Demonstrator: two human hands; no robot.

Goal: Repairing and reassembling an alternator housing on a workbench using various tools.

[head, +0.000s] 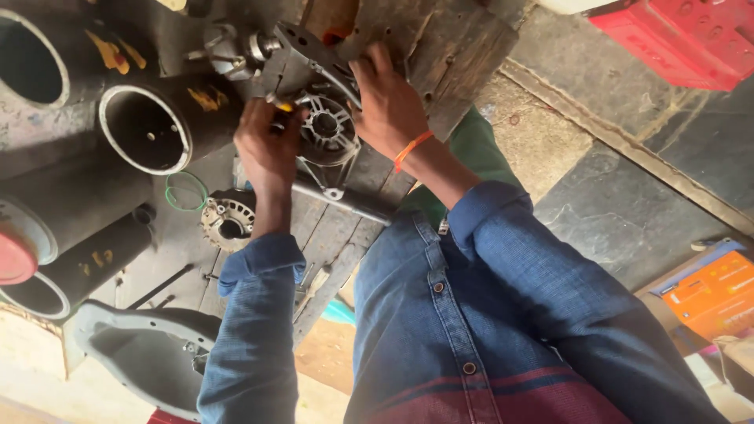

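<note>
- At the far middle of the tabletop [463,47], the left hand [269,148] is curled shut around a small tool with a yellow handle [281,105], whose tip points at the round metal housing [326,129] just to its right.
- Just right of it, the right hand [390,106] lies over the far side of the same housing, fingers bent and pressing on the grey cast part; an orange band [412,149] circles that wrist.
- Under both hands, the housing shows a ribbed, slotted face with a dark hub at its middle, and a shaft with a pulley [236,51] sticks out to the far left.
- Nearer on the tabletop, a second slotted end cover [228,222] lies flat, with a green ring [186,191] just left of it.
- Along the left side, several dark tubes [149,129] lie with their open ends showing.
- Near left, a grey cast cover [149,357] rests at the tabletop edge.
- Far right, a red crate [683,35] stands on the stone floor [628,212].
</note>
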